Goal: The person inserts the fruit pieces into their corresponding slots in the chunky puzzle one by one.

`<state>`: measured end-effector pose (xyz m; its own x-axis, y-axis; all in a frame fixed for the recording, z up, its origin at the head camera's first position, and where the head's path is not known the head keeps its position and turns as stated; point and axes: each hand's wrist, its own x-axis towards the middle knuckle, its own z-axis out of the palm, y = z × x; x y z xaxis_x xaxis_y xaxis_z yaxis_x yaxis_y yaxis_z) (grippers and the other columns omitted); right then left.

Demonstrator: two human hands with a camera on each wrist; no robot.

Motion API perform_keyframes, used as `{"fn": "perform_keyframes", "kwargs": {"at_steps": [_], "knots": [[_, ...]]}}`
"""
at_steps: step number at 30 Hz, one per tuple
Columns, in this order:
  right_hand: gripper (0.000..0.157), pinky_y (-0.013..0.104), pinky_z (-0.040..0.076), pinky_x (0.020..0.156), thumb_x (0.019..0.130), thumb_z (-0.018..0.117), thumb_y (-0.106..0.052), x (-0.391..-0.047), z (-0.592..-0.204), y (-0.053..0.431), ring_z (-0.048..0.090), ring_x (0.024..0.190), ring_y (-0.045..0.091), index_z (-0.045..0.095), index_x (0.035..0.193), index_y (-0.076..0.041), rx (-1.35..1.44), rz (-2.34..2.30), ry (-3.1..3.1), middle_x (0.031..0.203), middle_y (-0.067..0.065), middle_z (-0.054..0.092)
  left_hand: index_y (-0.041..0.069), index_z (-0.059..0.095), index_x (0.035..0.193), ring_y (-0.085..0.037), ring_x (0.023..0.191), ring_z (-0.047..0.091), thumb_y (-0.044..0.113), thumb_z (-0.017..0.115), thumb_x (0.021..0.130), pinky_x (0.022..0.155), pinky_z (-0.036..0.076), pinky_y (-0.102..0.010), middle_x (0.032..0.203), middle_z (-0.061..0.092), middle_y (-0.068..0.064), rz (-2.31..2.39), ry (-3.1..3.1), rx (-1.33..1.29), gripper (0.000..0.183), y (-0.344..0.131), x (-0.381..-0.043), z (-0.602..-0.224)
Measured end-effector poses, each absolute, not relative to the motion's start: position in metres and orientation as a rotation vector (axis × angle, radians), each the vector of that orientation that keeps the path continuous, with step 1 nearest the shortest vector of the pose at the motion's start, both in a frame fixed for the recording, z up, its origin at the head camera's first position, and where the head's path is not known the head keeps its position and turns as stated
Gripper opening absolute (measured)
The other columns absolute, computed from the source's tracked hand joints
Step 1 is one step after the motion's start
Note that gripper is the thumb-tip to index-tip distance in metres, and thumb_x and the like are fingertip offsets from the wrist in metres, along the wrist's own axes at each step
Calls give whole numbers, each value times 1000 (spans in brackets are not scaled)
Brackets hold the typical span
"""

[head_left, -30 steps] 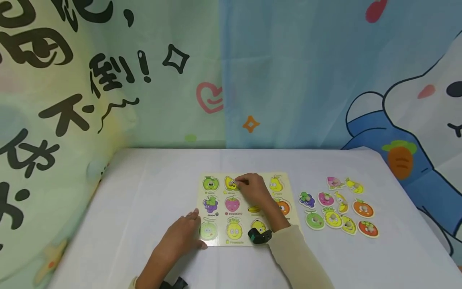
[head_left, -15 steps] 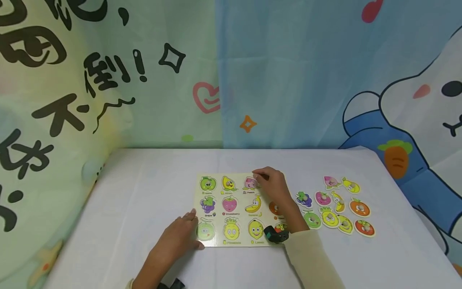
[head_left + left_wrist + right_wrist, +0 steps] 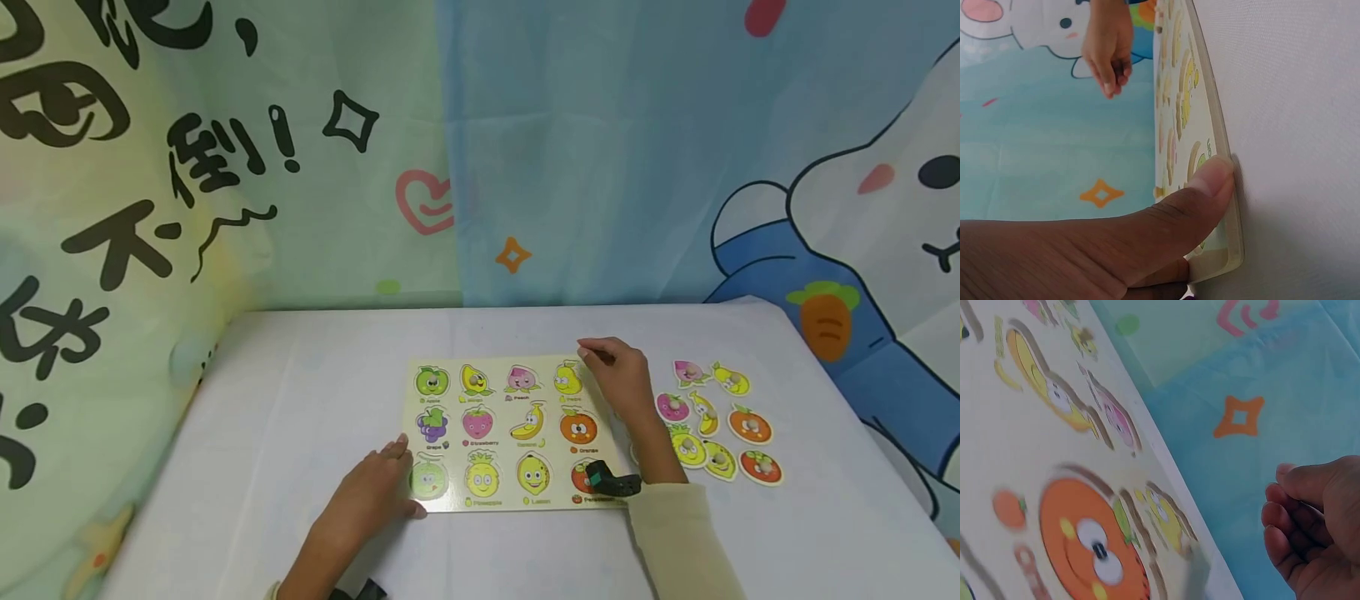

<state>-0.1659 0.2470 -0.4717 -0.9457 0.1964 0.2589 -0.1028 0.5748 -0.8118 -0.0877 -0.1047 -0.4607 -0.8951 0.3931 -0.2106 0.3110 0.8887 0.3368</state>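
Observation:
A pale fruit puzzle board [image 3: 498, 392] lies flat on the white table, with recessed fruit pictures in rows. My left hand [image 3: 372, 487] holds its near left corner, fingers along the left side. In the left wrist view, the thumb [image 3: 1210, 178] presses on the near edge. My right hand [image 3: 621, 375] hovers by the far right corner, beside the pear slot [image 3: 567, 378]. Its fingers [image 3: 1282, 519] curl loosely and nothing shows between them in the right wrist view. The orange slot [image 3: 1088, 534] fills much of that view.
Loose fruit pieces lie to the right of the board, among them a tomato-like piece [image 3: 762, 467], an orange piece [image 3: 750, 425] and a banana piece [image 3: 704, 412]. My right forearm hides some others. A printed curtain [image 3: 570, 167] hangs behind the table.
My right hand has moved to the right across the board's far row, uncovering the peach and pear slots. It now covers some loose pieces. My left hand stays at the corner.

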Motion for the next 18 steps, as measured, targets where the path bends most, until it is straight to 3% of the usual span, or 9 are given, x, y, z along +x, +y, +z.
{"fn": "perform_keyframes", "kwargs": {"at_steps": [11, 18], "knots": [[28, 17, 43, 71, 97, 61, -25, -159, -477, 291, 56, 88, 16, 71, 116, -7, -441, 1241, -2405, 109, 11, 68, -6, 60, 126, -34, 131, 46, 27, 92, 61, 109, 35, -48, 141, 51, -16, 384, 2800, 527, 80, -105, -88, -462], [35, 24, 45, 59, 98, 57, -34, -151, -481, 322, 52, 88, 15, 68, 123, -11, -680, 1205, -2437, 111, 9, 66, -4, 61, 127, -33, 129, 48, 27, 92, 61, 108, 36, -47, 140, 51, -15, 413, 2808, 545, 79, -106, -87, -463]]}}
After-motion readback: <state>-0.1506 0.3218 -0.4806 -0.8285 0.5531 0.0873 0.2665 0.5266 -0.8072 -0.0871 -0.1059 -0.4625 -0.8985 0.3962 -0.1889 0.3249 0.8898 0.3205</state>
